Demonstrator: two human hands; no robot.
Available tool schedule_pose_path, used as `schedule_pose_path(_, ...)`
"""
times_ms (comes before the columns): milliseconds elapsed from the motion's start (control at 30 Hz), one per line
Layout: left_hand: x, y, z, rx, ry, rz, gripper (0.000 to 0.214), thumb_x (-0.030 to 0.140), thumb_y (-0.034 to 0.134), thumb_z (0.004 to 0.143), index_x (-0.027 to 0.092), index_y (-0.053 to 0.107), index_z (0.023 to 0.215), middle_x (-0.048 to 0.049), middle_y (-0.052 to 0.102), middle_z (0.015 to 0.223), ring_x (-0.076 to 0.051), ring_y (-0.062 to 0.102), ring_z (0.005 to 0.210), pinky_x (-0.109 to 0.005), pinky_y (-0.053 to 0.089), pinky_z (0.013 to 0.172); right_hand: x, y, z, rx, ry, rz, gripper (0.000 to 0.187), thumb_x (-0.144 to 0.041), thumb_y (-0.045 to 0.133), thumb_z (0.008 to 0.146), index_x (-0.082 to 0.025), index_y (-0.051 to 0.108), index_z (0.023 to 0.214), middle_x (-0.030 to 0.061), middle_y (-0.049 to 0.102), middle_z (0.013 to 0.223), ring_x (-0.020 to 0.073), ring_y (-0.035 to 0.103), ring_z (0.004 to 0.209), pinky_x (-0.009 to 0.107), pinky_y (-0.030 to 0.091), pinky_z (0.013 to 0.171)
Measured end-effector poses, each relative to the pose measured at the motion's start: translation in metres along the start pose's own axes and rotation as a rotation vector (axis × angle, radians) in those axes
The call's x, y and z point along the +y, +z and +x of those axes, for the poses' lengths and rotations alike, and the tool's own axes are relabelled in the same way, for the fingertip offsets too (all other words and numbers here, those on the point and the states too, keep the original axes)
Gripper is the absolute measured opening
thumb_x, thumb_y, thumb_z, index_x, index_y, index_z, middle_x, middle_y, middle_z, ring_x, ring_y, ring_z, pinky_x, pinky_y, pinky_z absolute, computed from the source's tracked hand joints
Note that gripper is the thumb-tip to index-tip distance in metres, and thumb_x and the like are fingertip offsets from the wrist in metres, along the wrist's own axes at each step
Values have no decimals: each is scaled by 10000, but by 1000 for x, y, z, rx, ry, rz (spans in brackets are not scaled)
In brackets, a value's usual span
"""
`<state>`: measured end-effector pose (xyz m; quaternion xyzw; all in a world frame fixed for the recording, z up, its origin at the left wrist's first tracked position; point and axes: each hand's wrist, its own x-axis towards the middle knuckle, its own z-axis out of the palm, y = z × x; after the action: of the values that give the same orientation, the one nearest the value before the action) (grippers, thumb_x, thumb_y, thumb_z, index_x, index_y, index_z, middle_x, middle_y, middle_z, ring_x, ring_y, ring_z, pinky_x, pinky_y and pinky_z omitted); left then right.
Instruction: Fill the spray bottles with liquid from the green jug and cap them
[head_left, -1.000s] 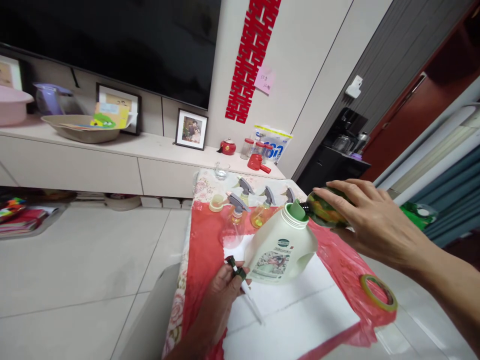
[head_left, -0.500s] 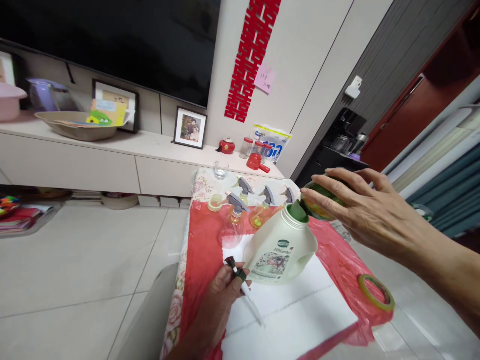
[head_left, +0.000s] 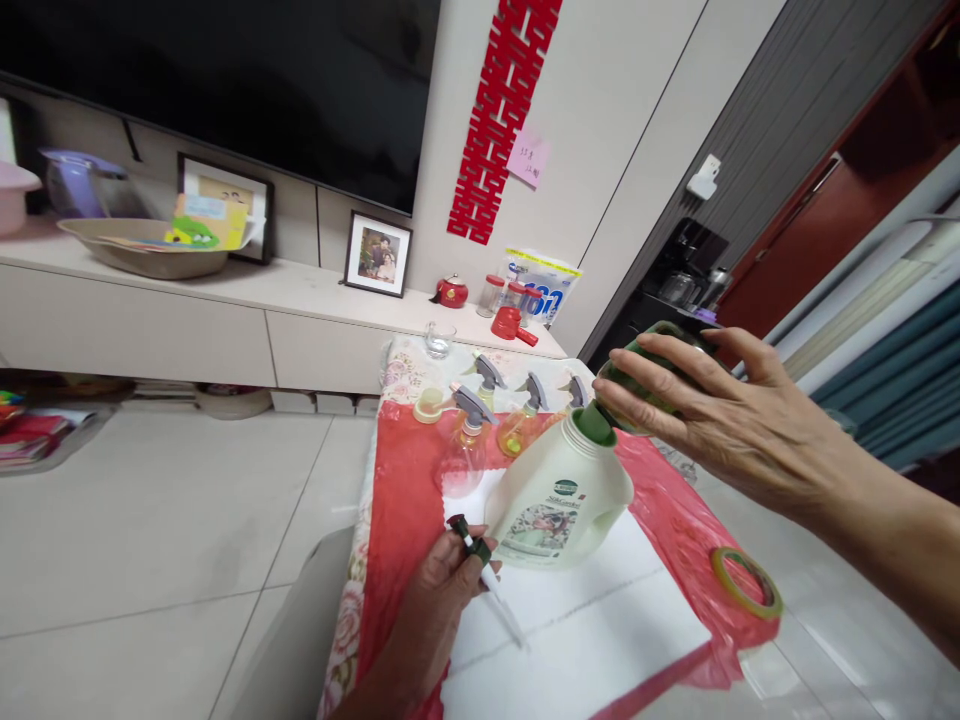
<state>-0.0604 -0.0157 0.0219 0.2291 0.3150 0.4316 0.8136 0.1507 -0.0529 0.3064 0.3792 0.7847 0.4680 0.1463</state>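
My right hand (head_left: pixel 720 410) grips a dark green, see-through bottle (head_left: pixel 649 375) tipped on its side, its neck at the mouth of a pale green detergent jug (head_left: pixel 559 500). A green piece (head_left: pixel 594 425) sits in the jug's opening; whether it is a spout or a funnel I cannot tell. The jug stands upright on a white sheet. In my left hand (head_left: pixel 442 585), fingers closed, is a pump head (head_left: pixel 474 548) with a dark top, dark green collar, white barrel and clear tube slanting down over the sheet. My left fingertips are beside the jug's lower left side.
Spray bottles (head_left: pixel 463 455) with grey triggers stand behind the jug. A pale yellow cap (head_left: pixel 429 405) lies to their left. A roll of tape (head_left: pixel 746 582) rests on the red plastic cover (head_left: pixel 405 500) at right. Behind is a low cabinet (head_left: pixel 330 340) with frames and jars.
The bottle in my right hand has tilted a little more and shifted slightly up and left. My left hand keeps its hold on the pump head; the view has shifted slightly.
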Motion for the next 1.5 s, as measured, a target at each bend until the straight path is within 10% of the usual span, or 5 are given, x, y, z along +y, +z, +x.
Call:
schedule_pose_path(233,1,-3,-2,-37,-2,-57,524,414,946,565,184,725,982,-44,721,943,-184,669,855,-330,564,828,-13,20,-21,-73,353,177,561,-226,543,913,-235,443,1465,129,534,1389,397,469,1259,626,428,935)
schedule_pose_path(533,25,-5,-5,-26,35,-224,403,301,913,659,189,687,974,-49,747,1018,-185,712,955,-332,577,923,-74,22,-103,-59,990,972,932,-703,741,728,-350,401,1521,51,543,1424,333,608,1180,449,569,916)
schedule_pose_path(867,35,0,-12,-50,102,-264,281,228,821,789,189,671,1023,-29,746,1013,-166,716,979,-346,574,963,-208,19,-105,-205,738,946,722,-355,559,913,-272,281,1573,99,454,1444,285,476,1292,460,520,992)
schedule_pose_path(1500,-11,16,-36,-242,70,-72,273,275,805,758,241,714,1013,-7,744,1009,-190,652,1027,-385,417,1051,-236,18,-68,3,776,1144,791,-431,684,869,-257,332,1556,150,482,1394,326,507,1252,510,517,961)
